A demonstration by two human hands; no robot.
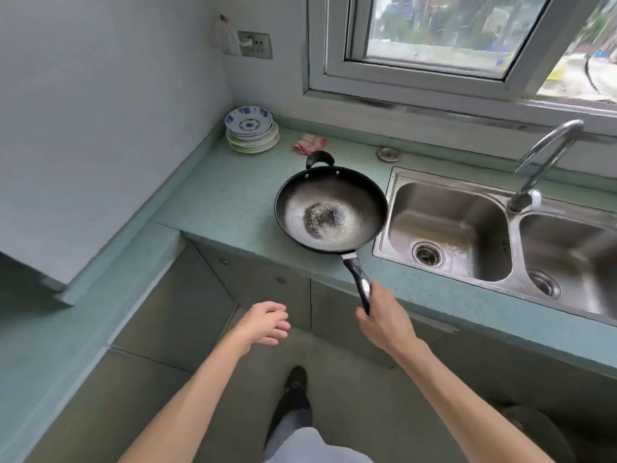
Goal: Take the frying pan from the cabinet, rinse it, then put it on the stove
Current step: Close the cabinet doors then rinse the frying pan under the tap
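Observation:
A black frying pan with a worn, greyish centre is level over the green counter, just left of the sink. Its long dark handle points toward me. My right hand is shut on the end of that handle. My left hand hovers empty, fingers loosely apart, in front of the closed cabinet doors below the counter. The curved metal faucet stands behind the sink. No stove is in view.
A stack of plates and blue-patterned bowls sits in the back corner of the counter, with a pink cloth beside it. The double sink's second basin lies at the right. A window is above, and a wall socket at the upper left.

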